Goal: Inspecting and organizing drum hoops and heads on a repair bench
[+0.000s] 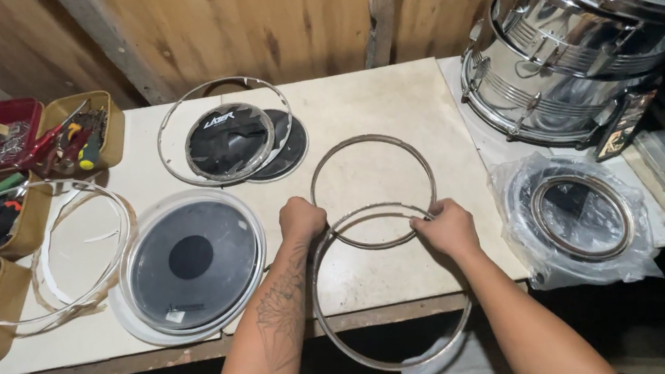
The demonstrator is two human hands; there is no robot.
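My left hand (301,218) and my right hand (448,227) both grip the far arc of a large metal hoop (338,339) that hangs partly over the table's front edge. A smaller metal hoop (368,138) lies flat on the tabletop just beyond it, overlapping the held hoop between my hands. To the left lies a clear drumhead with a black centre dot (192,259).
Two black drumheads inside a metal hoop (228,140) lie at the back. Loose hoops (41,252) lie at the left beside trays of tools (76,137). A bagged drumhead (580,217) lies at the right, below stacked chrome drums (576,37). A wooden wall runs behind.
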